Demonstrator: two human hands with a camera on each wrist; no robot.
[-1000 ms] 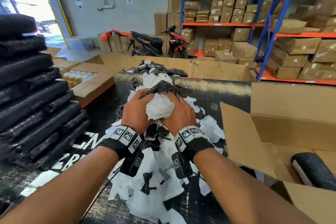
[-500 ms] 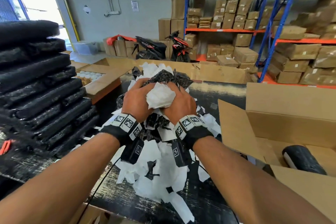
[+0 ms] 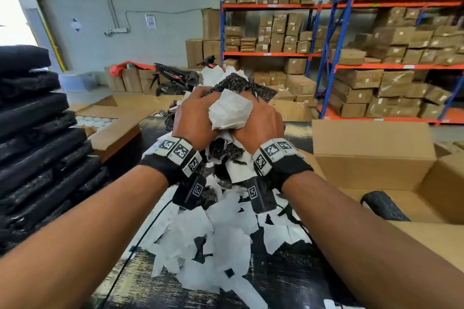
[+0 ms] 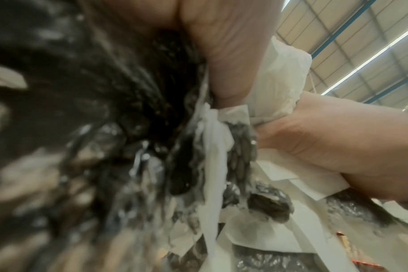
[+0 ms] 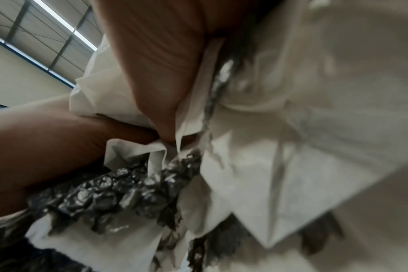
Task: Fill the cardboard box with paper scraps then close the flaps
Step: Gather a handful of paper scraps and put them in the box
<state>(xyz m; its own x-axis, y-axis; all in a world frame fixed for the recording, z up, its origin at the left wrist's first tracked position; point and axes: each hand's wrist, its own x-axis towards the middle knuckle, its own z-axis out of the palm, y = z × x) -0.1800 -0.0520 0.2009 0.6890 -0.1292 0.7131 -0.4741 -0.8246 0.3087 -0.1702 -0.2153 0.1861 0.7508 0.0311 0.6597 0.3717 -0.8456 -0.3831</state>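
Observation:
Both hands clutch one big bundle of white paper scraps (image 3: 229, 109) mixed with black bubble-wrap pieces, held up above the table. My left hand (image 3: 193, 118) grips its left side and my right hand (image 3: 258, 120) its right side, fingers curled round it. The wrist views show white paper (image 4: 280, 81) (image 5: 256, 165) and black bubble wrap pressed between my palms. More white scraps (image 3: 221, 238) lie heaped on the dark table below. The open cardboard box (image 3: 371, 158) stands to the right, flaps up, with a black roll (image 3: 384, 206) inside.
A tall stack of black foam sheets (image 3: 37, 148) fills the left. An open carton with white round items (image 3: 105, 123) sits behind it. Shelves of brown boxes (image 3: 376, 70) and a parked motorbike (image 3: 175, 78) stand at the back.
Both hands have lifted the bundle of scraps up off the pile and slightly away from me; loose pieces stay on the table. The head view has tilted upward.

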